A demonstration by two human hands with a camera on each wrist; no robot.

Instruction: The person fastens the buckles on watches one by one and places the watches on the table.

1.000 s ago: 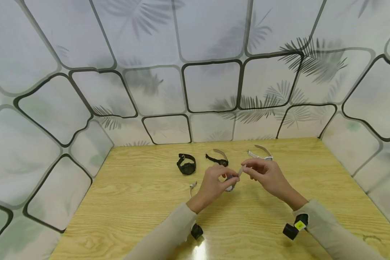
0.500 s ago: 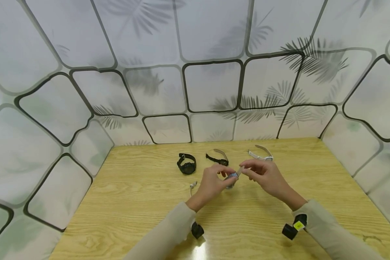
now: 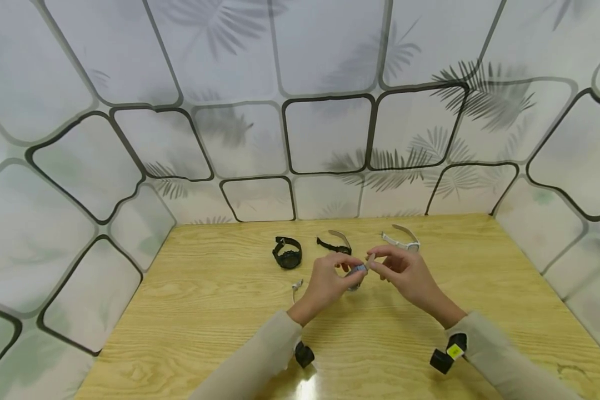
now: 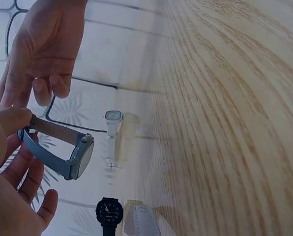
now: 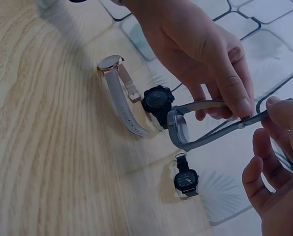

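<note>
Above the table, both hands hold a wristwatch with a grey-blue strap, its round case hanging below the strap. My left hand pinches the strap where its two ends overlap near the buckle, so the strap forms a loop. With thumb and fingertips, my right hand pinches the free strap end sticking out beyond the left fingertips. In the left wrist view the left hand is at the lower left, with the right hand above it. The right fingertips partly hide the strap end.
On the wooden table lie a chunky black watch, a black square-faced watch and a white-strapped watch near the back. A pale-strapped watch lies under the left forearm. A patterned curtain surrounds the table's back and sides.
The watch has tilted in the left hand, so more of its blue-grey strap shows. My right hand has shifted slightly left, closer to the left fingertips. The other watches stay put.
</note>
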